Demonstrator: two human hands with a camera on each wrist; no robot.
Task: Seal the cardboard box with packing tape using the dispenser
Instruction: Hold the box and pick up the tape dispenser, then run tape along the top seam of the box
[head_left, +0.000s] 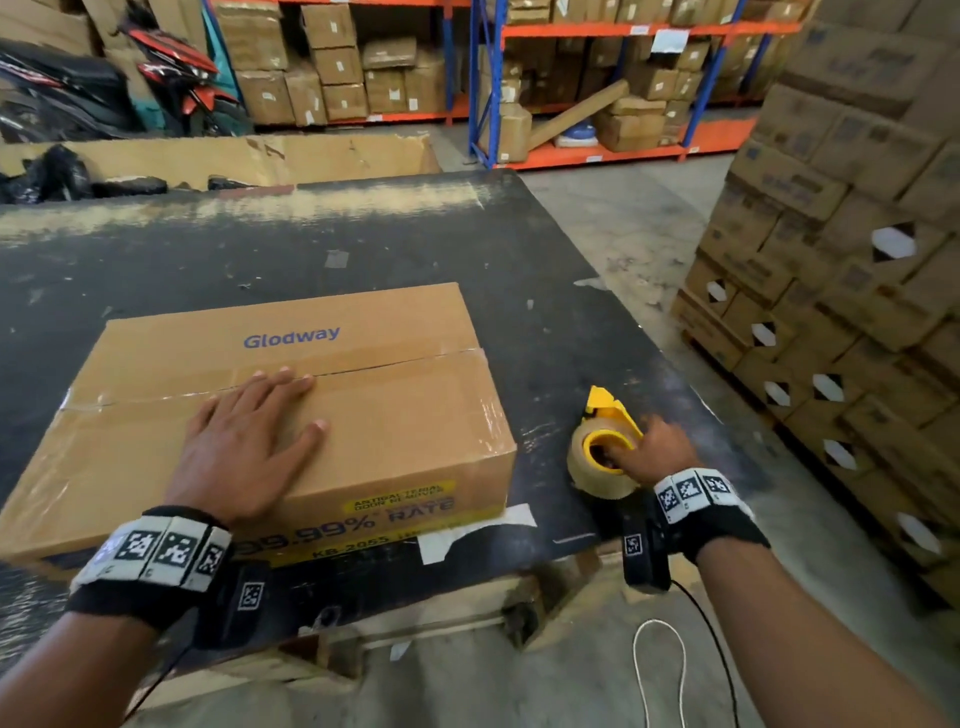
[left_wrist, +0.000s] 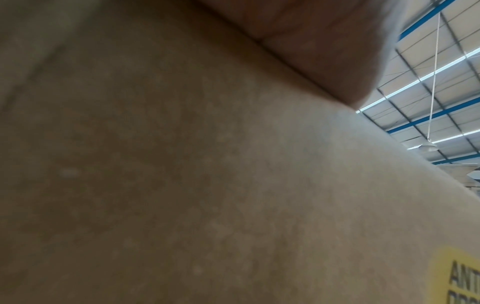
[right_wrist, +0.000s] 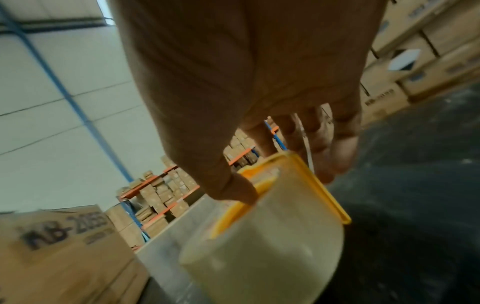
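Note:
A brown cardboard box (head_left: 395, 415) marked "Glodway" lies on the dark table (head_left: 311, 249), its flaps closed, with clear tape along the top seam and down the right end. My left hand (head_left: 260, 426) rests flat on the box top, fingers spread and straight; in the left wrist view only the box side (left_wrist: 207, 185) and the heel of the hand (left_wrist: 324, 41) show. Right of the box, a yellow tape dispenser (head_left: 608, 415) with a roll of clear tape (head_left: 584, 475) sits on the table. My right hand (head_left: 641, 444) grips it, thumb at the roll's core, fingers (right_wrist: 342, 148) over the yellow frame (right_wrist: 327, 197).
A tall stack of cartons (head_left: 831, 260) stands close on the right, across a strip of floor. Shelving racks (head_left: 597, 78) full of boxes line the back. A large open carton (head_left: 234, 156) sits behind the table. A white paper scrap (head_left: 478, 530) lies at the table's front edge.

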